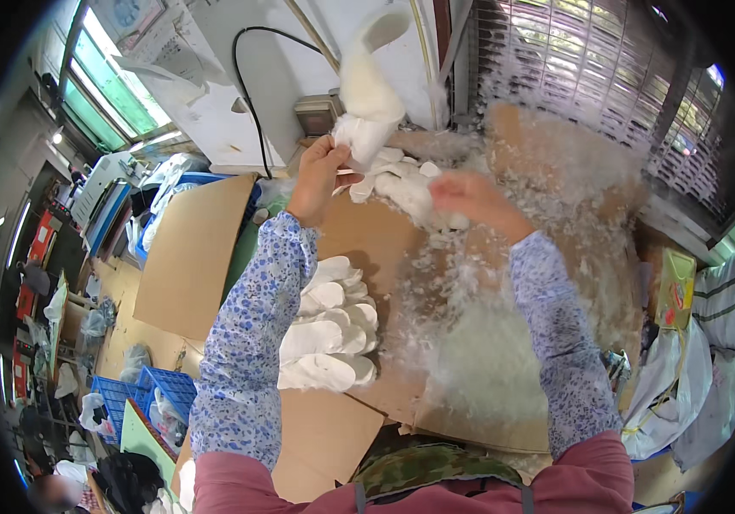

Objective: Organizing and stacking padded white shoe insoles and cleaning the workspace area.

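My left hand (pixel 323 176) is closed on a white sock (pixel 369 103) at the far side of the work surface. The sock stands up above my fingers, its upper end curled and blurred. Below it lies a loose heap of white socks (pixel 406 190). Over the right end of that heap is my right hand (pixel 477 201), smeared by motion; what its fingers do is unclear. Nearer to me, left of centre, several white socks (pixel 326 330) are stacked in overlapping rows on brown cardboard (pixel 367 231).
White lint (pixel 487 360) covers the cardboard on the right, up to a metal grille (pixel 573 77). A loose cardboard sheet (pixel 192 257) and blue crates (pixel 145 390) are on the left. White sacks (pixel 671 385) stand at right. A black cable (pixel 247 94) hangs at the back.
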A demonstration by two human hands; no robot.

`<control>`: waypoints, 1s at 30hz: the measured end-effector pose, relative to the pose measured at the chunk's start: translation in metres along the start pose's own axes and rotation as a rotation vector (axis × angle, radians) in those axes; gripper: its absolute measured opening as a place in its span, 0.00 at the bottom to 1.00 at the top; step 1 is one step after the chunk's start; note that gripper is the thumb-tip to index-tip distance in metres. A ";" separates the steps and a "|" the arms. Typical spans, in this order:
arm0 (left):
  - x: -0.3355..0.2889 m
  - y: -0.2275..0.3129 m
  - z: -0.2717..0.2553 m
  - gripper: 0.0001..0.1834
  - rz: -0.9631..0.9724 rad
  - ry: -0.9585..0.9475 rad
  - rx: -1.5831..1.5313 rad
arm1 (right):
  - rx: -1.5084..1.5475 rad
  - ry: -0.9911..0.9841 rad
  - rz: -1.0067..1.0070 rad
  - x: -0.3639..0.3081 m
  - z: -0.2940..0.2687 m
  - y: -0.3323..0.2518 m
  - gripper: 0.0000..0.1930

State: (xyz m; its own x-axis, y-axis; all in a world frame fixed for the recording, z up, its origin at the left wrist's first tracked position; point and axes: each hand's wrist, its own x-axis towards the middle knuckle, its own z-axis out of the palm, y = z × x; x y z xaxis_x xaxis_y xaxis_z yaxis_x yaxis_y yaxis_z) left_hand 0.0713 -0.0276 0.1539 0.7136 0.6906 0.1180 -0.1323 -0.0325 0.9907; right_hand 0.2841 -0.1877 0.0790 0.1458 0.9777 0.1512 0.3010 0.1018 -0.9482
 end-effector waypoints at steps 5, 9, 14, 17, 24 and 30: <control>-0.004 0.000 -0.012 0.11 0.054 -0.014 0.152 | 0.297 0.065 -0.506 0.018 0.024 -0.151 0.16; -0.012 -0.019 0.013 0.06 0.100 -0.072 0.060 | -0.045 0.261 -0.180 0.060 0.074 -0.046 0.13; -0.021 -0.064 -0.054 0.13 0.012 0.017 -0.044 | 0.057 0.220 -0.227 0.065 0.134 -0.003 0.18; -0.031 -0.073 -0.049 0.21 -0.253 -0.029 -0.371 | -0.071 0.275 -0.139 0.072 0.129 0.007 0.16; -0.048 -0.088 -0.056 0.24 -0.309 -0.195 0.058 | -0.097 0.219 -0.231 0.096 0.139 0.042 0.16; -0.020 -0.051 -0.115 0.15 -0.191 -0.036 -0.405 | -0.688 0.175 0.240 0.118 0.053 0.205 0.15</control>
State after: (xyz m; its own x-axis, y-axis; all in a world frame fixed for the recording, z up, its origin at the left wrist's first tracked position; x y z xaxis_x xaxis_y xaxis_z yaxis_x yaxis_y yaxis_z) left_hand -0.0153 0.0428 0.0934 0.7736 0.6313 -0.0551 -0.2493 0.3832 0.8894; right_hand 0.3129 -0.0419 -0.1124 0.4121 0.9092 0.0589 0.7553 -0.3048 -0.5802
